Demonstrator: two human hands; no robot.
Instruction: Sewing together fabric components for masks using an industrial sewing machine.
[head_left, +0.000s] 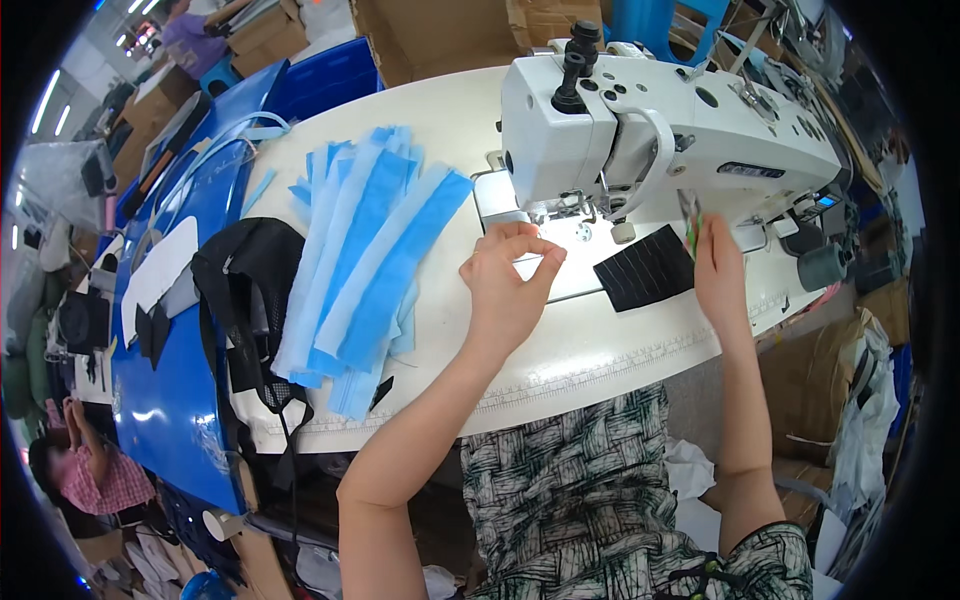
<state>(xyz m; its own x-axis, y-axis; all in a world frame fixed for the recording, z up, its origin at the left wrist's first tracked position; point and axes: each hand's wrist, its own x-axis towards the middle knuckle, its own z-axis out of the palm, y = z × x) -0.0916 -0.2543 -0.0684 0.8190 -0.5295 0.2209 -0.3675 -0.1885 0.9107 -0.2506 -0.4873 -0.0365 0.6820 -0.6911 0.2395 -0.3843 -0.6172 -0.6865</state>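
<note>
A white sewing machine (570, 130) stands on the pale table, its needle area lit. Just in front of the needle, my left hand (510, 285) is closed in a pinch, thumb against forefinger; whatever is between the tips is too small to make out. My right hand (718, 265), slightly blurred, grips green-handled thread snips (691, 222) with the metal blades pointing up, under the machine's arm. A black fabric piece with pale stitched lines (645, 270) lies flat between my hands, close to the right one.
Blue and white fabric strips (365, 260) are piled left of the machine. A black bag (250, 275) lies beside them, its straps hanging over the edge. Further left is a blue table (165, 420). A dark thread cone (822, 268) stands at the right. Other people sit at the far left.
</note>
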